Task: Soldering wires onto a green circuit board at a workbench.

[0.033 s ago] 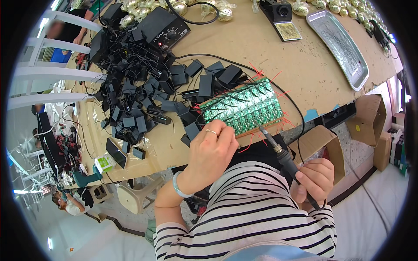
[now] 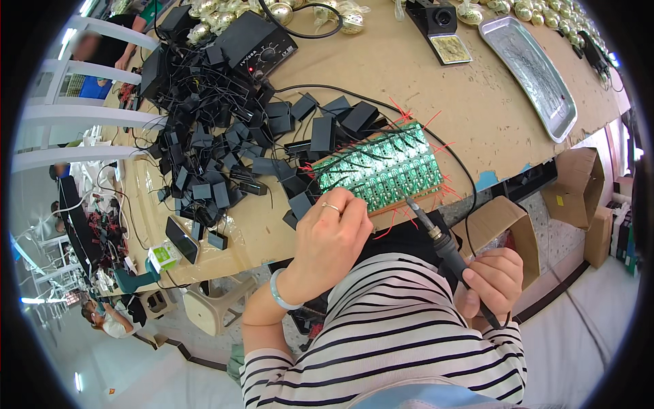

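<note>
My right hand [image 2: 492,286] grips a soldering iron [image 2: 446,251] by its dark handle. The iron's metal tip points up and left, close to the near edge of a green circuit board panel [image 2: 381,170]. Red wires stick out around the panel and black wires lie across it. At the panel's near left corner my left hand [image 2: 334,235] has its fingers drawn together in a pinch. What sits between those fingertips is hidden by the hand. A heap of black plastic boxes with black leads [image 2: 218,136] lies just left of the panel.
Behind the heap stands a black soldering station [image 2: 255,48] with a lit red lamp. An iron stand with a sponge [image 2: 449,49] and a metal tray [image 2: 535,78] are at the far right. Cardboard boxes [image 2: 507,228] stand below the table's right edge. A phone [image 2: 182,240] is at left.
</note>
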A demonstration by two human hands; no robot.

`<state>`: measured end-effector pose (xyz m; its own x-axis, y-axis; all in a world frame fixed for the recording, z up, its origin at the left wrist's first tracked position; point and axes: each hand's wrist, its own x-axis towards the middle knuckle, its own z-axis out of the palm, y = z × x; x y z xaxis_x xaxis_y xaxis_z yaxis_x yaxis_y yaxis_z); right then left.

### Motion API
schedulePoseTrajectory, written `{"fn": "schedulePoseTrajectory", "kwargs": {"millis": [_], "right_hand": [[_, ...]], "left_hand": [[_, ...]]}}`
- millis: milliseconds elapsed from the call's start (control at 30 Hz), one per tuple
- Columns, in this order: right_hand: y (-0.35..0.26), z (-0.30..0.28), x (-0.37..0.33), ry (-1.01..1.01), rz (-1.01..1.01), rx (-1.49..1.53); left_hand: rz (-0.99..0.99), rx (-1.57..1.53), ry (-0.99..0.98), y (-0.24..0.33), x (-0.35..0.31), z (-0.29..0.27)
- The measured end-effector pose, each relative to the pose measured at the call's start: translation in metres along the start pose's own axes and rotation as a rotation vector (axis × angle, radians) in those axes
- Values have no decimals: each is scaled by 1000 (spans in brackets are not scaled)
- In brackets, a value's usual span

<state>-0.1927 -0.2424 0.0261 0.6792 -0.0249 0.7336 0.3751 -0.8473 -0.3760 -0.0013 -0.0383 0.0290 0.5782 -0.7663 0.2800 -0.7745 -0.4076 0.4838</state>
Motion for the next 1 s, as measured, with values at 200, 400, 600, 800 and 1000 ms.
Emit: {"fn": "schedulePoseTrajectory", "kwargs": {"millis": [200, 400, 600, 800, 1000], "right_hand": [[-5, -5, 4, -23, 31, 31], [-8, 0, -6, 40, 98, 23], [-1, 1, 2, 6, 85, 34], [-8, 0, 4, 1, 84, 56], [-6, -5, 8, -44, 79, 42]], "left_hand": [[-5, 78, -12, 3, -5, -6], [-97, 100, 422, -16, -20, -20], [-481, 125, 490, -97, -43, -24], [-353, 403, 446, -117, -43, -13], [-574, 391, 455, -121, -40, -24]]}}
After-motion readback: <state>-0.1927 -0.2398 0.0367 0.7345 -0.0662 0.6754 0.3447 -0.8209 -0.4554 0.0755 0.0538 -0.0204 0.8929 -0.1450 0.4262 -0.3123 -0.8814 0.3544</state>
